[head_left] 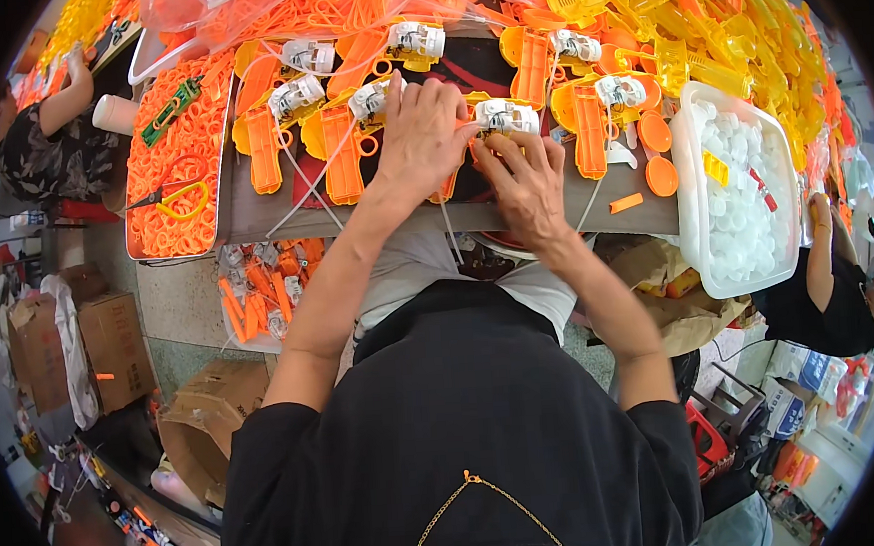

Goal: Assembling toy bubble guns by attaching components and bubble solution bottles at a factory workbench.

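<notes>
Both hands are at an orange and yellow toy gun shell with a white mechanism (506, 117), lying at the front of the table. My left hand (421, 134) reaches in from its left, closed with the fingertips at the shell's side. From the near side my right hand (526, 179) pinches it just below the white part, thumb and fingers bent. My fingers hide most of this shell. Similar toy gun shells lie on either side, such as one (342, 154) by my left wrist and another (589, 134) to the right. Thin pale wires trail from several of them over the table edge.
A tray of orange rings (180, 124) at left holds scissors (174, 189) and a green tool (172, 111). At right stands a white tub (695, 212) of translucent round pieces. Yellow shells (722, 25) are heaped behind it. Orange discs (661, 174) lie near the edge. Other people sit at both sides.
</notes>
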`<state>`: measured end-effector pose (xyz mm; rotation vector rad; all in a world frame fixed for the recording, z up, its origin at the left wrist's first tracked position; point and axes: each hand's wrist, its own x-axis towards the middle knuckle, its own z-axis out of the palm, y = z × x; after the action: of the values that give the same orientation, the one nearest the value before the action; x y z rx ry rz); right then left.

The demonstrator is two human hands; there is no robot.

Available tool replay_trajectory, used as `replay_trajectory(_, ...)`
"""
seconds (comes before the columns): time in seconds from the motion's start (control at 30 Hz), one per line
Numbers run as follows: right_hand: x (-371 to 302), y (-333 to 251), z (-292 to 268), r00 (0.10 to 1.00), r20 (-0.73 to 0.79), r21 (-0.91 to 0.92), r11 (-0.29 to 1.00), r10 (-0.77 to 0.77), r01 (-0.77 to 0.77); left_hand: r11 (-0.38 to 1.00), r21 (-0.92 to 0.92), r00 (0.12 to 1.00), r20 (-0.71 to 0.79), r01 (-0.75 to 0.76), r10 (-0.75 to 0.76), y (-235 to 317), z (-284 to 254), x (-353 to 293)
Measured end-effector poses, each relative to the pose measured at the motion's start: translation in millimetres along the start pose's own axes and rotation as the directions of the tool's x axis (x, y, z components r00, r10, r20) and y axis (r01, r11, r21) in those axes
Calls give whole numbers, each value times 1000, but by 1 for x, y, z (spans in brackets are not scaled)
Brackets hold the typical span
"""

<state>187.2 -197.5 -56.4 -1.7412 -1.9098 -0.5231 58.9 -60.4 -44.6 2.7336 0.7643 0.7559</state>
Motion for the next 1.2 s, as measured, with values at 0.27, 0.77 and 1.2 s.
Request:
replay_trajectory(0.27, -9, -46, 14, 986, 159, -258, 966, 47, -4, 992, -121, 999, -6, -38, 38, -6, -1, 12)
replay_trajectory(0.77, -6, 13, 2, 959, 24, 184, 942, 281, -280, 997, -68, 995, -94, 29, -35, 20, 0, -7)
replay_trajectory(1.2, 4, 8, 17, 918, -76, 331, 878, 390, -345, 991, 107, 986, -133, -82, 96, 38, 11, -41)
